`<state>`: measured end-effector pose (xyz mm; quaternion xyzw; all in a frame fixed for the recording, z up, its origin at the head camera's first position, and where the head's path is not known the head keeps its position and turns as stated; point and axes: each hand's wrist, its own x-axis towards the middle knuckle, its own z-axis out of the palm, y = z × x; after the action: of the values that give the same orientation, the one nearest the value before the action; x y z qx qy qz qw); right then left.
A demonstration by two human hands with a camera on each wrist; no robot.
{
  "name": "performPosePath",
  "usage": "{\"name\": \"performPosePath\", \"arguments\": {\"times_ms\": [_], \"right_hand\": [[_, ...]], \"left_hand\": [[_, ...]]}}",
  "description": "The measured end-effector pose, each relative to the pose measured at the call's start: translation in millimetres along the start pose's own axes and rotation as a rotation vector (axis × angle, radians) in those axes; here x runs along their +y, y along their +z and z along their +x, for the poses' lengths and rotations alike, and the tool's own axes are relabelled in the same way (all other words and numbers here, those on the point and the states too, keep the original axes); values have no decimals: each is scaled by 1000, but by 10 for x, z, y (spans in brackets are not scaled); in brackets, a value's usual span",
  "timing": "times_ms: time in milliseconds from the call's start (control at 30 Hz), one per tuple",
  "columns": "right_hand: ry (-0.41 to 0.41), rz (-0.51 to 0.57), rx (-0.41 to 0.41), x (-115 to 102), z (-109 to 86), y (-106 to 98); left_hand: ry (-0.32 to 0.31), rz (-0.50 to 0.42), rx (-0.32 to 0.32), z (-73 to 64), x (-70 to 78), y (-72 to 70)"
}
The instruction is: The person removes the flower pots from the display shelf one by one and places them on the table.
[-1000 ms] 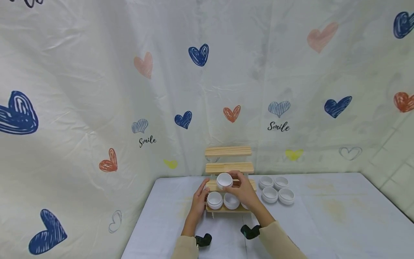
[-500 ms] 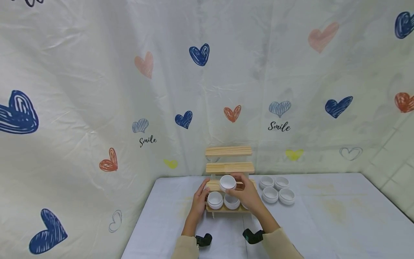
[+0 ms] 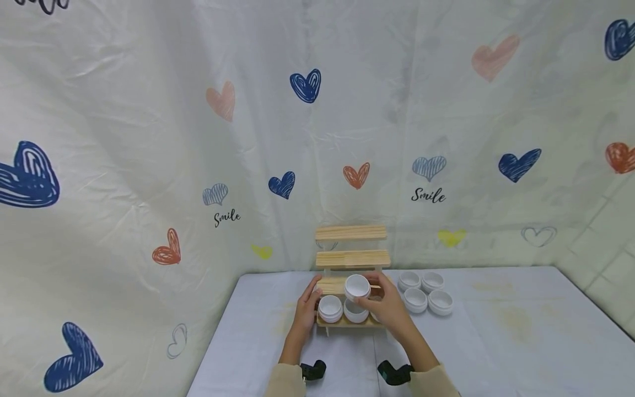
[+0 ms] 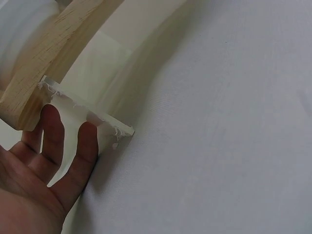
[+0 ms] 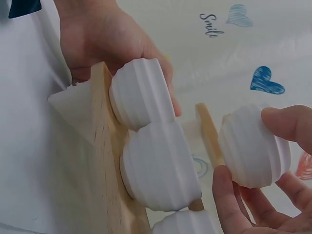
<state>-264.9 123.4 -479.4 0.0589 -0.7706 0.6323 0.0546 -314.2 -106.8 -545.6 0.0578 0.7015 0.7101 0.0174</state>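
Note:
A small white ribbed cup (image 3: pixel 357 287) is between the right hand's (image 3: pixel 389 309) thumb and fingers, above the second-lowest plank of a wooden tiered stand (image 3: pixel 353 259). In the right wrist view, the right hand (image 5: pixel 273 195) pinches this cup (image 5: pixel 253 146), whose base is close to a plank. Along the lowest plank sits a row of similar cups (image 5: pixel 161 165), the rightmost largely hidden behind the right hand in the head view. The left hand (image 3: pixel 305 310) holds the stand's left end, its fingertips against the clear side panel (image 4: pixel 92 107) beneath the plank (image 4: pixel 53 53).
Several more white cups (image 3: pixel 415 299) stand grouped on the white-covered table (image 3: pixel 521 325), right of the stand. The stand's two upper planks (image 3: pixel 351 232) are bare. A white curtain printed with hearts (image 3: pixel 357 176) hangs close behind.
The right hand has moved the cup a little rightward and toward the person, along the second-lowest plank. The left hand has stayed at the stand's left end.

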Motion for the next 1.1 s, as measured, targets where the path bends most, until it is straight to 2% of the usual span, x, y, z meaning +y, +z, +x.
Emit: {"name": "performPosePath", "arguments": {"times_ms": [233,633,767,933,1100], "right_hand": [[-2,32,1,54,-85,-41],[-36,26,22,86,-234,-166],[-54,19,43,86,-269,-219],[-46,56,43,114,-310,-292],[-35,69,35,179,-337,-380]], "left_hand": [[4,-2,5,-11,12,8],[14,27,-15,-19,26,1],[14,25,-12,58,-84,-13],[21,35,26,164,-279,-9],[20,45,39,176,-324,2]]}}
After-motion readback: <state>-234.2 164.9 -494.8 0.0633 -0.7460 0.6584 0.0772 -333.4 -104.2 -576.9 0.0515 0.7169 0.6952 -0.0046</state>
